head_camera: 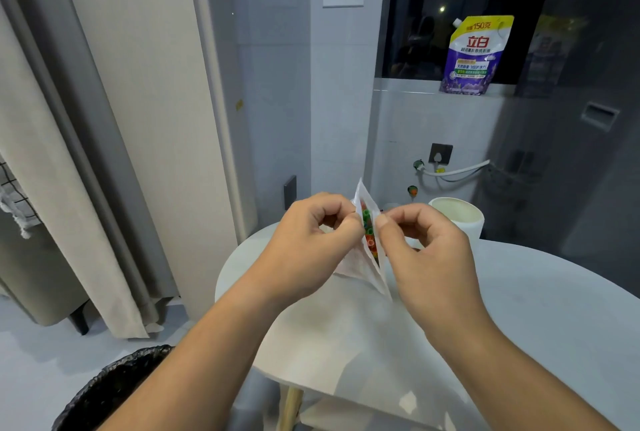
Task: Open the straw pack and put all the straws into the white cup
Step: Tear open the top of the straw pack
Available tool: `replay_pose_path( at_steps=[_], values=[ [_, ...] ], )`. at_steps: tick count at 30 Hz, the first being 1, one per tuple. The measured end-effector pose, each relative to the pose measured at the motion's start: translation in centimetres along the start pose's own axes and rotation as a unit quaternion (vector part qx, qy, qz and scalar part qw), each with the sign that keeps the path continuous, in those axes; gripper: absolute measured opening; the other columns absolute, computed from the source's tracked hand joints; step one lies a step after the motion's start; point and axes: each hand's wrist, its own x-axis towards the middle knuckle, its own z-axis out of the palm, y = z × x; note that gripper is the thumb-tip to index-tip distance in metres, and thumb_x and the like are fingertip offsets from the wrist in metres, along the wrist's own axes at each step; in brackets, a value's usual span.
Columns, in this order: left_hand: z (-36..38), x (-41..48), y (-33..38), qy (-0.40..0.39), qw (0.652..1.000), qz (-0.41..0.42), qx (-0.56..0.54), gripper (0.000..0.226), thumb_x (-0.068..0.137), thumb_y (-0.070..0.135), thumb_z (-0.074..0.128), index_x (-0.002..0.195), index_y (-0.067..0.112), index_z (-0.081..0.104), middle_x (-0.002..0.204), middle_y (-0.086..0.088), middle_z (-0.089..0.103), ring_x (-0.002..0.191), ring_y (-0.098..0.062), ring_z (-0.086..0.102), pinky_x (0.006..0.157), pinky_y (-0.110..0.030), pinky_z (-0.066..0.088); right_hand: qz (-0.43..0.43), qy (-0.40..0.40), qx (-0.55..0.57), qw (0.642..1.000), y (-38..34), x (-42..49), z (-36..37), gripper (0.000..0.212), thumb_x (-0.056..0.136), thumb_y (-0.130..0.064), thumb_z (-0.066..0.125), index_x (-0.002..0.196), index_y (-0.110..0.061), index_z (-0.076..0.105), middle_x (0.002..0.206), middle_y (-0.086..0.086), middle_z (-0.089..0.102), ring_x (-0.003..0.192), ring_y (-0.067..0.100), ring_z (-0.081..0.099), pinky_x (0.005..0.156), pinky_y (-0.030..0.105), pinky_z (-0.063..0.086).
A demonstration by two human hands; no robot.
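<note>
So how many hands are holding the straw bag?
2. The left hand pinches the left edge of the straw pack at its open mouth; the right hand pinches the right edge. Coloured straws show between them.

Between your left fingers (348,224) and your right fingers (383,222), the straw pack (360,268) was a milky, half-clear white, and the straws (367,228) inside showed as green, red and orange rings. Just beyond your right fingers the white cup (460,221) was plain cream-white. Beneath both sets of fingers the table (519,309) was pale, unpatterned white. High above your right fingers the detergent pouch (476,56) was purple with a yellow top band and red characters on white. Left of your left fingers hung a plain beige curtain (145,119), further left a white cloth (14,195) with a black grid, and below them a glossy black bin bag (114,389).
</note>
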Motion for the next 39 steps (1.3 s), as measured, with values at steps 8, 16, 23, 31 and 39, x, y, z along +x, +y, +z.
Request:
replay_pose_path(
  at_steps=[8,16,23,31,39],
  values=[
    [0.3,-0.1,-0.1,0.008,0.999,0.006,0.054,0.018,0.091,0.015,0.065,0.075,0.009,0.071,0.086,-0.005,0.063,0.079,-0.013,0.059,0.067,-0.021,0.049,-0.032,-0.048,-0.139,0.989,0.2,0.9,-1.9,0.015,0.094,-0.029,0.067,0.080,-0.032,0.062,0.089,-0.028,0.068,0.086,-0.007,0.068,0.062,0.027,0.062],
    [1.2,-0.3,0.4,0.027,0.999,0.019,0.043,0.026,0.092,0.026,0.066,0.073,0.008,0.065,0.080,-0.011,0.063,0.062,-0.007,0.050,0.057,-0.020,0.044,0.012,-0.075,-0.063,0.995,0.5,1.4,-2.8,0.022,0.103,-0.012,0.055,0.087,-0.027,0.056,0.103,-0.020,0.075,0.082,0.002,0.074,0.056,0.021,0.060],
    [1.0,-0.3,-0.8,-0.003,0.982,-0.157,-0.102,0.058,0.091,0.066,0.051,0.067,0.014,0.052,0.063,-0.001,0.052,0.058,-0.016,0.051,0.062,-0.031,0.050,0.081,-0.046,0.092,0.991,-0.3,2.1,-3.3,0.014,0.104,-0.003,0.052,0.092,-0.009,0.056,0.081,0.000,0.077,0.067,0.012,0.075,0.049,0.024,0.058],
    [0.7,0.0,-3.4,-0.190,0.897,-0.340,-0.210,0.106,0.068,0.097,0.041,0.089,0.000,0.077,0.098,-0.024,0.078,0.082,-0.032,0.076,0.072,-0.034,0.059,0.084,0.008,0.219,0.972,-1.4,2.8,-3.9,0.016,0.105,-0.005,0.050,0.090,-0.009,0.055,0.085,0.009,0.078,0.084,0.023,0.078,0.064,0.030,0.061],
    [3.7,-0.1,-1.7,-0.129,0.764,-0.243,-0.584,0.105,0.075,0.089,0.055,0.145,0.011,0.058,0.147,-0.023,0.056,0.138,-0.040,0.053,0.117,-0.060,0.035,0.135,-0.001,0.387,0.912,-2.9,1.4,-3.1,0.015,0.103,-0.001,0.049,0.090,-0.007,0.054,0.080,0.013,0.076,0.072,0.019,0.075,0.061,0.031,0.061]
  ],
)
